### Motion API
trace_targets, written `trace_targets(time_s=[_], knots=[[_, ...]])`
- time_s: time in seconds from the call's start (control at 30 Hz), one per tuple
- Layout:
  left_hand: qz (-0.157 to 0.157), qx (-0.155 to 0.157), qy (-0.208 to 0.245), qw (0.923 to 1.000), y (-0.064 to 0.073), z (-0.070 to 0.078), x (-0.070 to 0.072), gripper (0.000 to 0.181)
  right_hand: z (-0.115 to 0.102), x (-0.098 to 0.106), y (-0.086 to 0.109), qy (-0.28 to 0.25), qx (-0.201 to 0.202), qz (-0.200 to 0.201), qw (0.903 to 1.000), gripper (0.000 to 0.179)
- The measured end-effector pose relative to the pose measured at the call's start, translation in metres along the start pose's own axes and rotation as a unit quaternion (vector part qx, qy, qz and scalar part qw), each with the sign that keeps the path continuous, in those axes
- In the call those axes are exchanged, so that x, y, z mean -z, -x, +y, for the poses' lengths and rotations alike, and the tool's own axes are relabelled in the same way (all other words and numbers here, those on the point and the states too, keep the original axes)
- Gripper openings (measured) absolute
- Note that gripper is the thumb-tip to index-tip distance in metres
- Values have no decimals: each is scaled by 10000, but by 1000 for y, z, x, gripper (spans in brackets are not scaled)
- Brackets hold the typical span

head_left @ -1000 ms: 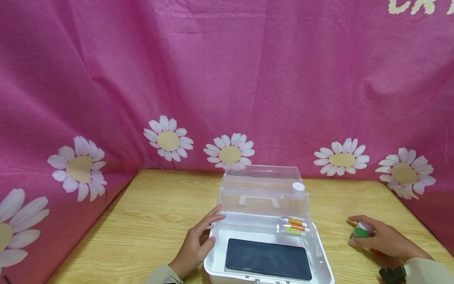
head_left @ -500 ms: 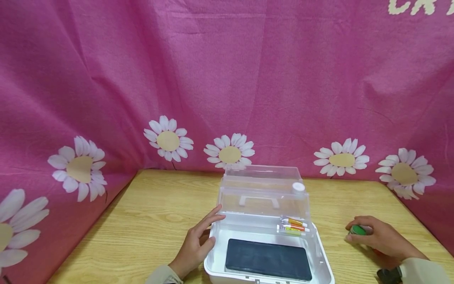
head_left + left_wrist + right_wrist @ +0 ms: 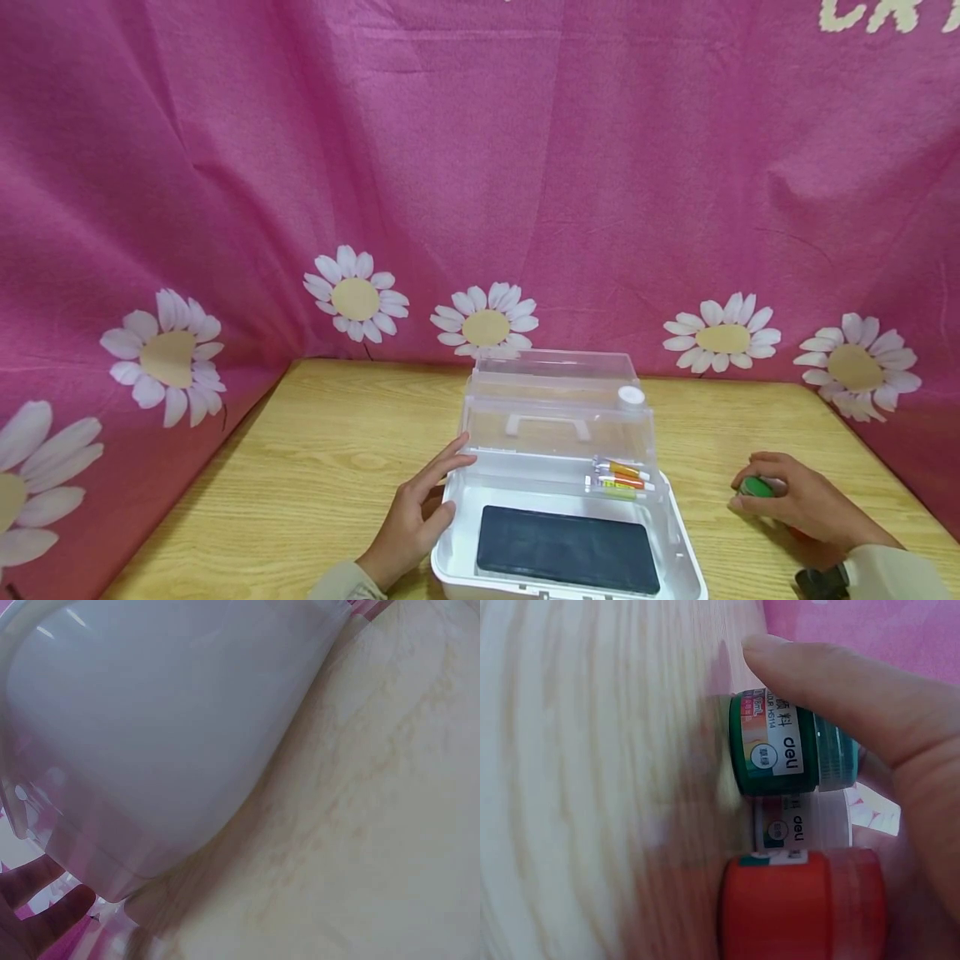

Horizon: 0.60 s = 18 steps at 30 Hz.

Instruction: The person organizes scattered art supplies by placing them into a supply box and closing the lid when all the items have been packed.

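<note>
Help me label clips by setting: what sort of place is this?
Probably an indoor craft or filming spot: a wood-grained table, a flowered pink cloth behind it, and a green paint jar.

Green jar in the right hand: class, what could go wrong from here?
The right hand grips the green jar close to a white jar and a red jar, so lifting it might tip one over. The left hand touches the open case; a push could slide it.
</note>
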<state>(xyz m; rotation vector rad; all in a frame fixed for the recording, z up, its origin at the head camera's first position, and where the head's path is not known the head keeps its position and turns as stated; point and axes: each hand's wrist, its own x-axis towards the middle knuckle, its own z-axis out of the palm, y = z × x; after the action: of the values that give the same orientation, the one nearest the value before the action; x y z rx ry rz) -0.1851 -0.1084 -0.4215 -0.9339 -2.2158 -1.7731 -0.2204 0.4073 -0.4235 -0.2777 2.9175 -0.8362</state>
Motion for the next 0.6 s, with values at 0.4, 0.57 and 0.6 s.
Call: trace_targets(time_s=[0.4,0.57,0.6], knots=[[25,29,21,10000,0,4,0,57,-4,0,1,-93,-129,-65,9999,31],[15,115,-16,9999,0,3,0,56,-5,0,0,-154,-140,-104,9997,31],[10,115,-18,9999,0,3,0,56,-5,0,0,-136,-127,-80,9998,30]])
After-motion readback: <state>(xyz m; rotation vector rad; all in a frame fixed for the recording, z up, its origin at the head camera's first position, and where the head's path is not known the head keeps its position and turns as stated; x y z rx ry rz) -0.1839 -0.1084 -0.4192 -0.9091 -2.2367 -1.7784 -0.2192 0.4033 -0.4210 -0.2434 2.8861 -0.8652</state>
